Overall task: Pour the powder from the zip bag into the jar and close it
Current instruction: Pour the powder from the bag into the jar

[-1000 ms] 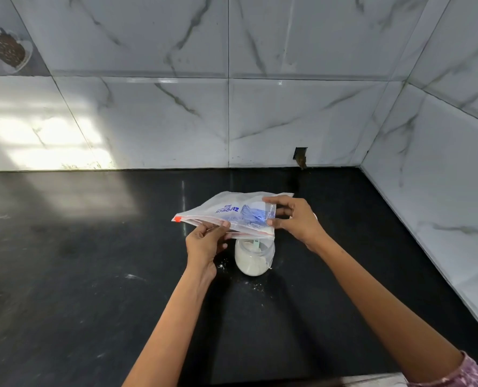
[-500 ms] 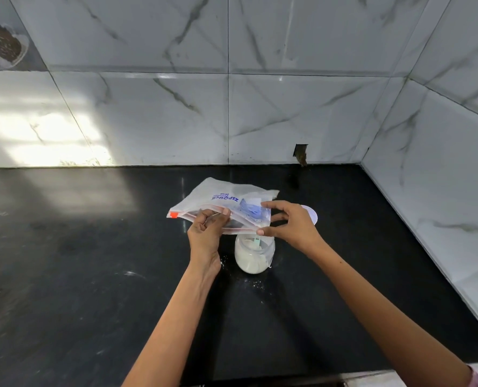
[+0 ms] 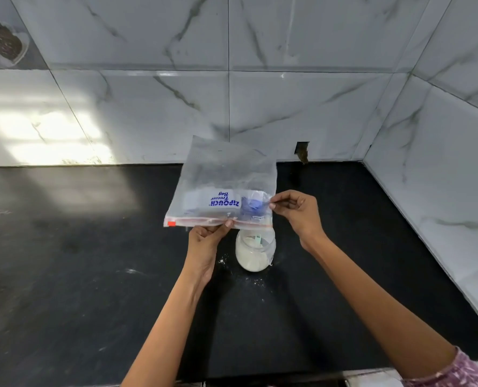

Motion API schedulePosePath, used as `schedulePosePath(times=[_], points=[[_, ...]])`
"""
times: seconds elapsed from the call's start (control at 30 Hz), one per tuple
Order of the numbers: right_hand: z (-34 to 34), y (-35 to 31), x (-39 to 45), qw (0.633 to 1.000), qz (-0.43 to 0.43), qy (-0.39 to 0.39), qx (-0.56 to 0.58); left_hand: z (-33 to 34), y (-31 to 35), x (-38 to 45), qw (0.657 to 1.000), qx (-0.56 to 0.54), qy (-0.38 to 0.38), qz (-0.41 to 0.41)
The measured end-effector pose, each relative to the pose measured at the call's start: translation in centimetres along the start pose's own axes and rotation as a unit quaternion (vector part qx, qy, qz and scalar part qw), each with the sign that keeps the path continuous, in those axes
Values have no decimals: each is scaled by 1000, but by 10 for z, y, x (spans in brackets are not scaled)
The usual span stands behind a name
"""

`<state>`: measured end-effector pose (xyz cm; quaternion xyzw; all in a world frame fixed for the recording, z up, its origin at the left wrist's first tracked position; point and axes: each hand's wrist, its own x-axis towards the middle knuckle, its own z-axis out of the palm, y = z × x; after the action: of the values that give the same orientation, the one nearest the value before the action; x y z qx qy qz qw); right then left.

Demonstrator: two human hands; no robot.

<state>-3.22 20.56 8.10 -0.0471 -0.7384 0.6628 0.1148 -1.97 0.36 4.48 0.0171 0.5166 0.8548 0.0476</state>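
Note:
A clear zip bag [image 3: 226, 180] with blue print and a red zip strip is held upside down above the jar, its mouth pointing down. My left hand [image 3: 204, 241] pinches the zip edge near its middle. My right hand [image 3: 299, 213] pinches the bag's right side a little above the zip. Below the bag's right end stands a small round glass jar [image 3: 256, 252], open and mostly full of white powder. The bag looks nearly empty. The jar's lid is hidden behind the bag and my right hand.
The black stone counter [image 3: 92, 275] meets marble-tiled walls at the back and right [image 3: 441, 177]. Spilled powder specks [image 3: 224, 261] lie beside the jar. A small dark hole [image 3: 302, 152] sits in the back wall. The counter's front edge runs along the bottom.
The bag has swung up from lying nearly flat over the jar to standing upright with its bottom raised. Both hands kept their grip; the white lid behind my right hand is no longer visible.

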Motion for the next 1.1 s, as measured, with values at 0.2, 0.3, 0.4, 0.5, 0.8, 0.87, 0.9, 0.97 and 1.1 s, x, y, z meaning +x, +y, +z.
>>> schedulePosePath(times=[0.2,0.3,0.4,0.5,0.8,0.87,0.9,0.97,1.1], points=[[1,6,-4,1000,-28,4,0,-5,-11,-11,995,71,60,27],[3,6,-4,1000,-24,-2,6,-3,-9,-12,993,86,70,30],[5,6,-3,999,-33,-13,1,1,-10,-12,993,86,76,29],[3,8,-2,999,-25,-32,-14,2,-9,-11,992,100,70,31],[1,-1,-1,998,1,-59,-16,-1,-5,-10,992,119,18,37],[2,2,-4,999,-3,-52,-8,-2,-6,-10,990,137,14,31],[2,3,-5,999,-4,-50,-10,-3,-6,-10,989,147,10,25],[1,4,-6,999,-7,-50,-17,-5,-7,-8,985,171,3,16],[0,0,-5,996,-26,-55,-60,-8,-6,-5,981,193,16,20]])
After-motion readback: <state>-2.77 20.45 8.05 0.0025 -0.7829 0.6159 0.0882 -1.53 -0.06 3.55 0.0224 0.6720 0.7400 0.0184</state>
